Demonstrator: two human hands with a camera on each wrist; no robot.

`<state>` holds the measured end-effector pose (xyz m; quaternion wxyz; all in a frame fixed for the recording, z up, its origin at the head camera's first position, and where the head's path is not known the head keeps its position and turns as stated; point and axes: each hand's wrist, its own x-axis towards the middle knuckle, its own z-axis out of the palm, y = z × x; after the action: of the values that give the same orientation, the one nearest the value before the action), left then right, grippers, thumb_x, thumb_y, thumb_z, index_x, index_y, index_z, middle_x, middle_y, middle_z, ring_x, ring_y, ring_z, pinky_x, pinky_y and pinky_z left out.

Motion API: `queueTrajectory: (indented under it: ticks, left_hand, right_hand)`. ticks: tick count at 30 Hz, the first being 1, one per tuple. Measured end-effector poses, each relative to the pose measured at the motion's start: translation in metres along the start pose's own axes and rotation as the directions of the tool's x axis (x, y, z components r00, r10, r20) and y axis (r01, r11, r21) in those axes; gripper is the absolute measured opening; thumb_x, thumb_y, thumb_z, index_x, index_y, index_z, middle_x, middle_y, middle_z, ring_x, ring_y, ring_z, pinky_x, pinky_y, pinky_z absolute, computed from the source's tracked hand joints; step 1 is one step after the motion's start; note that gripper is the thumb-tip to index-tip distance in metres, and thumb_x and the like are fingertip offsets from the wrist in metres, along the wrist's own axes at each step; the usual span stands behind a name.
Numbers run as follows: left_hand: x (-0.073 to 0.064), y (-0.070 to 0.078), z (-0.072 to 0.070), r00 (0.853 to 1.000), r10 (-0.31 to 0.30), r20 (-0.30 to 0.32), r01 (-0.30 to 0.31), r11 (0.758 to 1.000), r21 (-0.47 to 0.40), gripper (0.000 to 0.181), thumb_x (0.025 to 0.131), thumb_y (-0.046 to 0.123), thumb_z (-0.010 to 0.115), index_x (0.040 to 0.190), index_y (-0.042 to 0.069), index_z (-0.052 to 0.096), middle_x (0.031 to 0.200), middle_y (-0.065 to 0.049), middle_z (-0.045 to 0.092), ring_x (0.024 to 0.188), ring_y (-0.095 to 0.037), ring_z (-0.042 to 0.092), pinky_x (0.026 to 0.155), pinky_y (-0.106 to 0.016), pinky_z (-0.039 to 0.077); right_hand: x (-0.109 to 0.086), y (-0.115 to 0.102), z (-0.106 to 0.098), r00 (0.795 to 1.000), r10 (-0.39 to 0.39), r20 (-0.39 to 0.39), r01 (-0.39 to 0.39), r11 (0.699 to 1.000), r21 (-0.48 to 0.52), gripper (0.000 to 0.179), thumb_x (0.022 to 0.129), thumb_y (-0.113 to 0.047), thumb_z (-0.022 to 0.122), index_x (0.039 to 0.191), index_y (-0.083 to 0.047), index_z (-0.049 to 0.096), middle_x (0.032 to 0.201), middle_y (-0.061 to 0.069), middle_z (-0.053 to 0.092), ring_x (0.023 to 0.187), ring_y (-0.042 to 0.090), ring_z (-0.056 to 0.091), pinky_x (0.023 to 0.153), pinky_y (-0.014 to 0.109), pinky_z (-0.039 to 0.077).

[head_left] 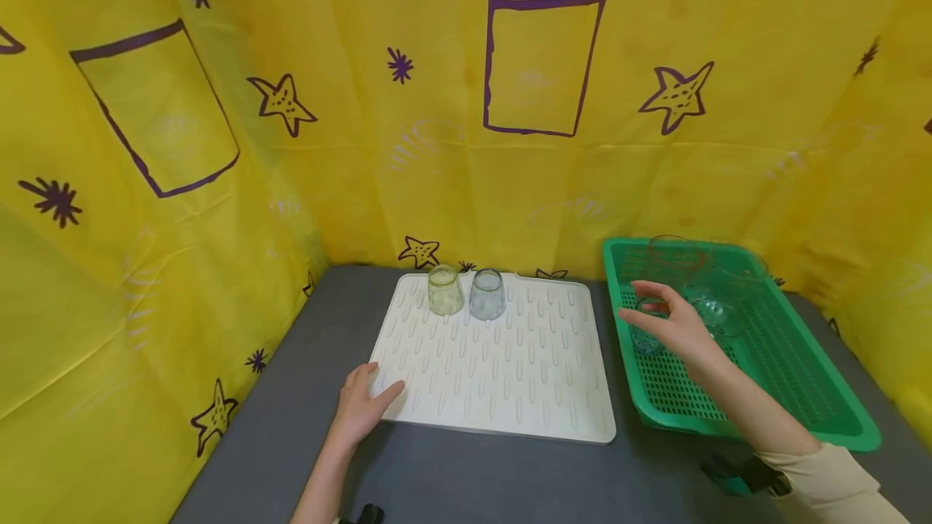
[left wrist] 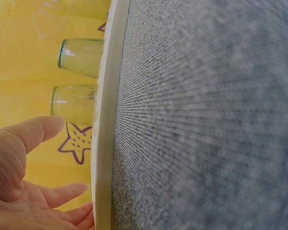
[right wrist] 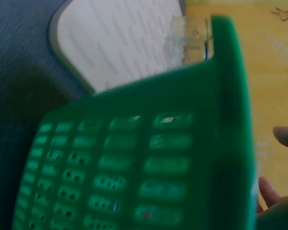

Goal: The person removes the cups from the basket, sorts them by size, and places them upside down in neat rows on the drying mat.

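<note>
My left hand (head_left: 359, 404) is at the near left corner of a white ridged draining mat (head_left: 495, 378), its thumb and fingers apart at the edge. A yellowish glass (head_left: 445, 291) and a bluish glass (head_left: 487, 295) stand side by side near the mat's far edge. Over the left side of a green plastic basket (head_left: 633, 382) hangs my right hand (head_left: 673, 326), thumb and fingers spread apart. Just below it sits a blue glass (head_left: 645, 341), partly covered by the hand. The right wrist view shows mostly the basket's slotted wall, with fingertips (right wrist: 284, 136) above the rim.
Inside the basket are more glasses, one clear (head_left: 717, 315) and one with a reddish tint (head_left: 677, 259). A dark grey tabletop (head_left: 291, 362) lies under everything. Yellow patterned cloth (head_left: 451, 184) closes off the back and sides.
</note>
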<state>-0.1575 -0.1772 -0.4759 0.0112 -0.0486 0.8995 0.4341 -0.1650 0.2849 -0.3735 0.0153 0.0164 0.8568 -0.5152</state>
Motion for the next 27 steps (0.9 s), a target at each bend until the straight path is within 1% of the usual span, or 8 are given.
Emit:
queueTrajectory:
  ticks: [6, 12, 16, 19, 21, 24, 26, 27]
  left_hand:
    - [-0.002, 0.001, -0.001, 1.000, 0.006, -0.004, -0.006, 1.000, -0.004, 0.072, 0.088, 0.029, 0.070, 0.136, -0.014, 0.040, 0.142, -0.036, 0.030, 0.132, -0.053, 0.027, 0.105, -0.063, 0.026]
    - [-0.002, 0.001, 0.000, 1.000, 0.015, -0.002, -0.015, 1.000, 0.002, 0.072, 0.087, 0.029, 0.070, 0.135, -0.015, 0.040, 0.141, -0.037, 0.031, 0.130, -0.054, 0.028, 0.104, -0.064, 0.026]
    - [-0.002, -0.001, 0.000, 1.000, 0.007, -0.002, -0.007, 1.000, 0.000, 0.072, 0.087, 0.030, 0.070, 0.135, -0.015, 0.040, 0.142, -0.036, 0.031, 0.130, -0.053, 0.028, 0.104, -0.063, 0.027]
    - [-0.002, -0.001, 0.000, 1.000, 0.003, -0.003, -0.003, 1.000, 0.001, 0.071, 0.088, 0.029, 0.070, 0.136, -0.014, 0.041, 0.142, -0.036, 0.030, 0.131, -0.053, 0.027, 0.105, -0.063, 0.026]
    - [-0.002, -0.001, 0.000, 1.000, 0.001, -0.002, -0.001, 1.000, -0.001, 0.071, 0.088, 0.029, 0.070, 0.136, -0.014, 0.041, 0.143, -0.036, 0.030, 0.131, -0.053, 0.027, 0.105, -0.063, 0.026]
    - [-0.003, 0.000, 0.000, 1.000, 0.006, -0.007, -0.006, 1.000, -0.004, 0.070, 0.087, 0.028, 0.071, 0.135, -0.014, 0.041, 0.143, -0.036, 0.030, 0.131, -0.054, 0.027, 0.105, -0.063, 0.026]
    - [-0.003, 0.001, -0.001, 1.000, 0.012, -0.011, -0.012, 1.000, -0.003, 0.070, 0.087, 0.028, 0.071, 0.135, -0.015, 0.042, 0.142, -0.036, 0.030, 0.131, -0.054, 0.027, 0.105, -0.064, 0.026]
    - [-0.004, 0.001, -0.001, 1.000, 0.013, -0.013, -0.013, 1.000, -0.004, 0.070, 0.087, 0.028, 0.071, 0.134, -0.015, 0.042, 0.142, -0.036, 0.031, 0.131, -0.054, 0.027, 0.105, -0.063, 0.027]
  right_hand:
    - [-0.002, 0.018, -0.015, 1.000, 0.022, -0.019, -0.023, 0.998, -0.067, 0.080, 0.093, -0.041, 0.064, 0.151, -0.001, 0.026, 0.150, 0.028, 0.027, 0.129, 0.047, 0.029, 0.089, 0.059, 0.039]
    - [-0.002, 0.031, -0.022, 0.999, 0.029, -0.032, -0.033, 0.992, -0.125, 0.081, 0.094, -0.037, 0.065, 0.149, 0.005, 0.024, 0.149, 0.033, 0.024, 0.128, 0.053, 0.026, 0.089, 0.062, 0.038]
    - [0.002, 0.036, -0.025, 0.999, 0.032, -0.017, -0.034, 0.983, -0.182, 0.082, 0.093, -0.036, 0.066, 0.148, 0.009, 0.024, 0.147, 0.036, 0.023, 0.124, 0.054, 0.029, 0.087, 0.062, 0.040]
    - [0.005, 0.036, -0.030, 0.999, 0.038, 0.006, -0.035, 0.965, -0.261, 0.082, 0.092, -0.036, 0.067, 0.146, 0.010, 0.026, 0.145, 0.038, 0.024, 0.119, 0.053, 0.034, 0.083, 0.059, 0.042]
    - [0.007, 0.034, -0.034, 0.999, 0.035, 0.029, -0.023, 0.945, -0.327, 0.082, 0.092, -0.035, 0.067, 0.145, 0.012, 0.027, 0.142, 0.041, 0.024, 0.116, 0.054, 0.036, 0.081, 0.059, 0.043]
    - [0.010, 0.029, -0.040, 0.997, 0.026, 0.073, 0.005, 0.914, -0.405, 0.082, 0.090, -0.033, 0.069, 0.142, 0.016, 0.028, 0.138, 0.044, 0.025, 0.115, 0.057, 0.034, 0.082, 0.063, 0.041]
    - [0.012, 0.026, -0.044, 0.995, 0.013, 0.099, 0.032, 0.900, -0.435, 0.083, 0.088, -0.032, 0.070, 0.140, 0.018, 0.029, 0.135, 0.046, 0.027, 0.116, 0.060, 0.032, 0.084, 0.067, 0.039]
    - [0.013, 0.024, -0.046, 0.994, 0.008, 0.110, 0.041, 0.898, -0.437, 0.083, 0.088, -0.031, 0.071, 0.140, 0.018, 0.029, 0.134, 0.046, 0.028, 0.117, 0.060, 0.031, 0.085, 0.068, 0.038]
